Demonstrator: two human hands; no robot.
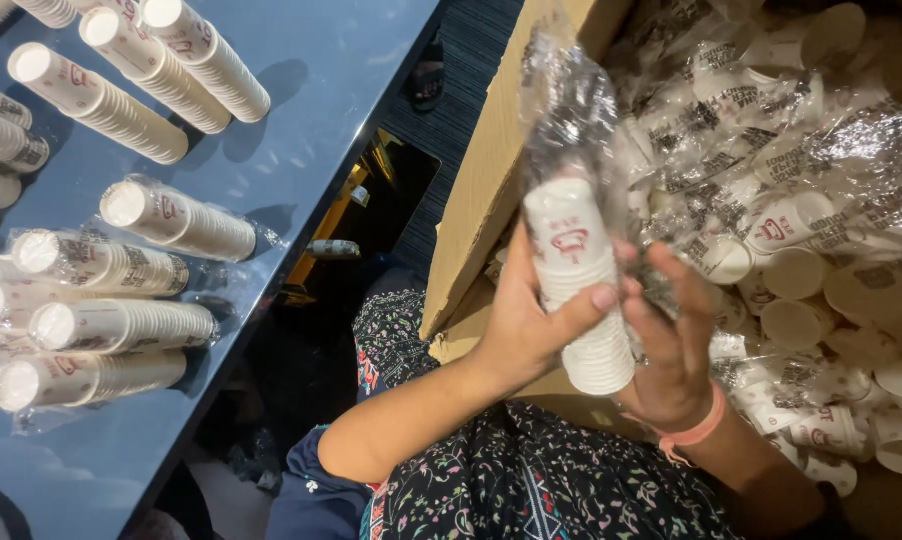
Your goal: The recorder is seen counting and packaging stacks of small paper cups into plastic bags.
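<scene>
We are holding a stack of white paper cups at the centre of the frame, above our lap. Our left hand is wrapping around its left side, thumb pressing across the front. Our right hand, wearing a pink wristband, is closing on the stack's right side along with the clear plastic sleeve rising toward the upper middle. Behind, at the right, a cardboard box is holding many loose and wrapped cups. At the left, more cup stacks are lying on a blue table.
</scene>
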